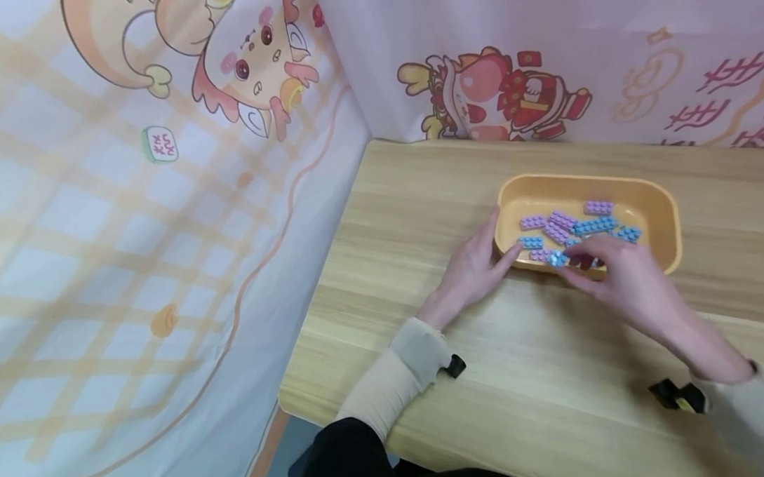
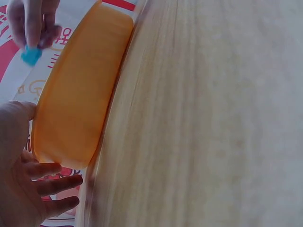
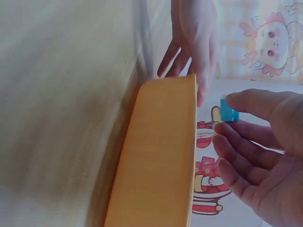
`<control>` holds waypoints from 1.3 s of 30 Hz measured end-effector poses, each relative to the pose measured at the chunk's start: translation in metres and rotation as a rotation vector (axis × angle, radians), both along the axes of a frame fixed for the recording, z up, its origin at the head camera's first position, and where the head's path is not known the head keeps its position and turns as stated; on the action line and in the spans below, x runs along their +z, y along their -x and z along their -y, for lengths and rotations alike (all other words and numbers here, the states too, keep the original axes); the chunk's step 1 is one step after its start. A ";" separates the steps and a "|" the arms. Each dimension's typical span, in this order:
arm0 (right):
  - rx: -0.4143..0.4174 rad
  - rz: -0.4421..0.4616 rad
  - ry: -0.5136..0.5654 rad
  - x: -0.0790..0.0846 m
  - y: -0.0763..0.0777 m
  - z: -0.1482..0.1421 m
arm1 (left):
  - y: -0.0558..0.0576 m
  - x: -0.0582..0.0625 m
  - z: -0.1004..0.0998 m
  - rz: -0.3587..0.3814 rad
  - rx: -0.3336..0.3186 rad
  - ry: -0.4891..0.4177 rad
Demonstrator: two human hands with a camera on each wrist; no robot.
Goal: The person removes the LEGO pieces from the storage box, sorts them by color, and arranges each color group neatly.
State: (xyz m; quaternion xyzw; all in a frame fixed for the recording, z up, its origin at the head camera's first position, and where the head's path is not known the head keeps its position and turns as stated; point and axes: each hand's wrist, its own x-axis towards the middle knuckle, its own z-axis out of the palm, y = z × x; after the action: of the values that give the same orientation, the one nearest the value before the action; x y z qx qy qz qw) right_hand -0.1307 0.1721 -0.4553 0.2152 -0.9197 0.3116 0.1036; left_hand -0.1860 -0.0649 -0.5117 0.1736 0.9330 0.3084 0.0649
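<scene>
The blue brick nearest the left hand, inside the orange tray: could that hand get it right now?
Probably yes. The left hand touches the orange tray beside that blue brick; only the rim lies between and nothing covers it. The right hand, pinching another brick, is close but seemingly clear.

Peering into a draped-off corner here, can't tell whether home or studio! Spotting a wood-grain table (image 1: 488, 389), hemmed on its left by a checked cartoon sheet (image 1: 108, 360), backed along its far edge by pale pink fabric (image 1: 570, 14) printed with red Chinese characters (image 1: 739, 70).
</scene>
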 end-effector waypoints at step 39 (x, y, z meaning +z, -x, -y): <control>0.195 0.127 0.095 -0.083 -0.099 0.011 | -0.003 -0.006 0.001 -0.010 0.008 -0.018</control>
State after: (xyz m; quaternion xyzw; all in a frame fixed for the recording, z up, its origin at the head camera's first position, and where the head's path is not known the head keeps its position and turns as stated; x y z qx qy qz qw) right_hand -0.0320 0.1606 -0.5380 0.2783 -0.8833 0.3764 0.0243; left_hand -0.1826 -0.0655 -0.5174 0.1719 0.9313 0.3161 0.0574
